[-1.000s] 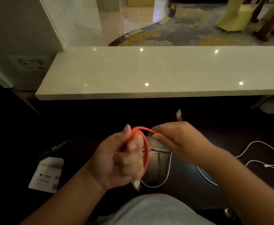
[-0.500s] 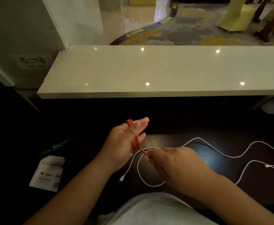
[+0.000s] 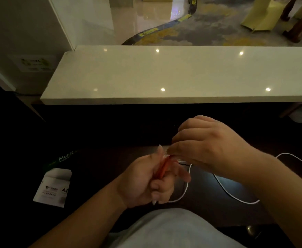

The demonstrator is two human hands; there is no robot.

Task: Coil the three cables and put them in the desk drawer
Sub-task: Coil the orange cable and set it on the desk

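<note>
Orange cable (image 3: 164,166) sits wound in the left hand (image 3: 146,179), whose fingers curl around it. Right hand (image 3: 205,145) pinches its upper end, above the white cable (image 3: 236,197) lying loose on the dark desk (image 3: 209,187).

red cable (image 3: 165,166) mostly hidden inside left hand (image 3: 146,179), white cable (image 3: 236,197) partly behind right forearm

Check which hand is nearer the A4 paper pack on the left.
Left. The left hand is right of the paper pack, apart from it; the right hand is farther right, beyond the left.
</note>
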